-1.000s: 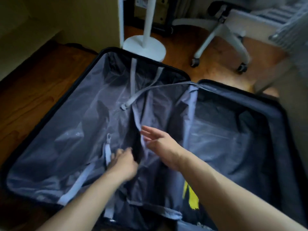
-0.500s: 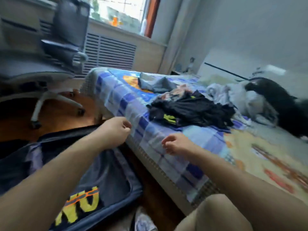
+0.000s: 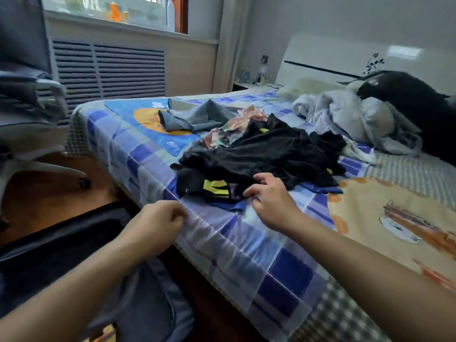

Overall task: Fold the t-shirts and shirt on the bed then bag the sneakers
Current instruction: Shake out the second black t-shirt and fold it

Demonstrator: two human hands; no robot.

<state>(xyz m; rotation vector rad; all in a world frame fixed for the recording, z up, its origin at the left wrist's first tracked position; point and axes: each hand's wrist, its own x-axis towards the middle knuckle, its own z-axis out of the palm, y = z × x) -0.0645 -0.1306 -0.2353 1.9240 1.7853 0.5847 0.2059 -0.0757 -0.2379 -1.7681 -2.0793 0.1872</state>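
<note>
Black t-shirt: lies crumpled in a heap on the bed, near its left edge, with a yellow-striped part turned toward the person.
Long axis: the heap runs roughly left to right across the bed, its near edge facing the hands.
Right hand: at the near edge of the black heap, fingers curled, fingertips touching or just pinching the fabric; I cannot tell whether it has a hold.
Left hand: loosely curled at the bed's edge, holding nothing, apart from the heap, which lies ahead and to its right.
Nearer hand: the right, so the first pull likely falls to it.
Other clothes: a grey garment and a patterned one lie beyond.
Floor: an open suitcase beside the bed.
</note>
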